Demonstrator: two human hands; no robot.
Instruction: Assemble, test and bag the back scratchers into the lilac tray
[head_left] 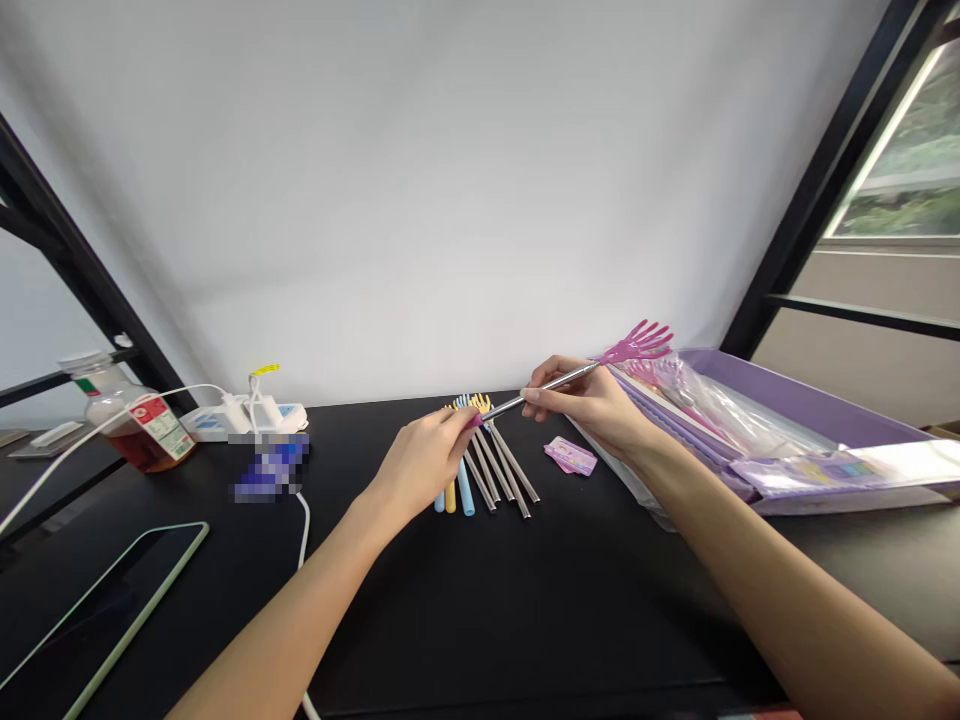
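Note:
A pink back scratcher [636,345] with a hand-shaped head and a thin metal telescopic shaft is held above the black table [525,600], tilted up to the right. My left hand [427,460] pinches its pink handle end. My right hand [592,400] grips the metal shaft near the middle. Under my left hand lies a bundle of several more scratchers [487,470] with blue, yellow and metal shafts, fanned out on the table.
A purple box [810,410] with plastic-wrapped packets sits at right. A small pink packet [571,456] lies near my right hand. At left are a bottle of amber liquid [135,420], a white power strip [240,415] with cable, and a tablet [105,610].

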